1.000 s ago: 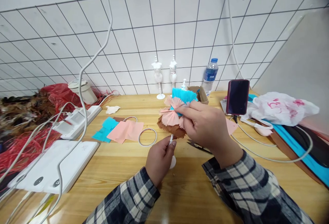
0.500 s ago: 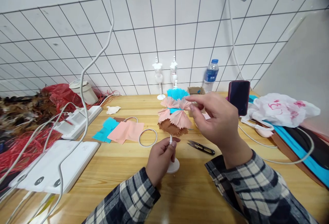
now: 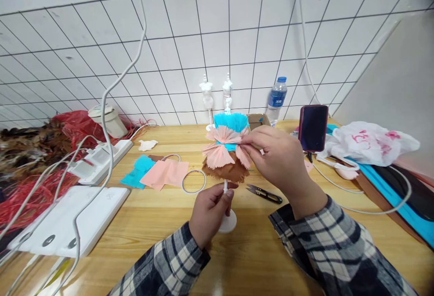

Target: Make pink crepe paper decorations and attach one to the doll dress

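**Holding a ruffled dress form (image 3: 225,170) by its stem, pinching its pink ruffles (image 3: 224,136)**

Standing upright over the near middle of the desk (image 3: 247,260), rising on a white stem (image 3: 225,185) from a round base (image 3: 228,222). Flaring out in layers, from a turquoise frill (image 3: 232,121) at the top through the pink ruffles to a brown tier (image 3: 220,173) underneath.

Gripping the white stem just under the brown tier with the left hand (image 3: 209,207), pressing with the thumb from the near side, curling the fingers behind, slanting the forearm in from the lower left. Pinching the right edge of the pink ruffles between thumb and index finger of the right hand (image 3: 276,153), turning its back upward, slanting that forearm in from the lower right. Wearing plaid sleeves (image 3: 169,255).

Having black snips (image 3: 264,193) lying between the white stem and the right forearm, a white ring (image 3: 194,192) lying to the left, and a pink sheet (image 3: 166,174) overlapping a blue sheet (image 3: 138,172) beyond it. Facing two bare mannequins (image 3: 207,96) near the gridded wall (image 3: 176,51), with a cardboard box (image 3: 257,118) and a bottle (image 3: 277,99) to their right.
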The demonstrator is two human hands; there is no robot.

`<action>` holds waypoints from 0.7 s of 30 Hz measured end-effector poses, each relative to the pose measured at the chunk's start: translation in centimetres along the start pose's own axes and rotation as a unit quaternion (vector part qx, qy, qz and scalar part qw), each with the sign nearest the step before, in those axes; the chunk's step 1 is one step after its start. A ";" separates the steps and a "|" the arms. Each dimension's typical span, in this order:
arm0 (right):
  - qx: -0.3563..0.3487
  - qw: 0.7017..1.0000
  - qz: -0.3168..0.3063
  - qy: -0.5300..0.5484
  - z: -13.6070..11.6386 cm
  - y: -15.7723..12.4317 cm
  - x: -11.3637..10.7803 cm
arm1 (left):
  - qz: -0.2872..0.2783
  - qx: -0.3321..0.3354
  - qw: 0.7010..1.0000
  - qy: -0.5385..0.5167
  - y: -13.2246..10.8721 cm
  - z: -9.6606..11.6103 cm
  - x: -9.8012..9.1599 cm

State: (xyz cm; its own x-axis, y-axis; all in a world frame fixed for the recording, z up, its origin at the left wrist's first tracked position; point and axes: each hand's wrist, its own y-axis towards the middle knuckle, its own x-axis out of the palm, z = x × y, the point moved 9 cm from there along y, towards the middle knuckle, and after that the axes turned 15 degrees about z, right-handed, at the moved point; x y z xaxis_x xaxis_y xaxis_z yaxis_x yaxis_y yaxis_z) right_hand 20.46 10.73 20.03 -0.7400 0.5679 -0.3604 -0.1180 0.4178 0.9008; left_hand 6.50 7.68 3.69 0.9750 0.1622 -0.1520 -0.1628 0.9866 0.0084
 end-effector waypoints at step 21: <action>0.437 0.826 -0.126 0.334 -0.2 -9.6 8.6 | 0.143 0.032 0.989 0.000 1.9 0.8 -3.2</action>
State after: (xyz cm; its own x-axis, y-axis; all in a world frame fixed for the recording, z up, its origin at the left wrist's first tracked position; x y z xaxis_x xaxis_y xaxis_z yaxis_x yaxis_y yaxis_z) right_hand 15.12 11.44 8.32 -0.9994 -0.0104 -0.0333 -0.0166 0.9809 0.1936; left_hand 3.20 9.06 5.02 0.8903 0.4348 -0.1352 -0.4220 0.8995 0.1136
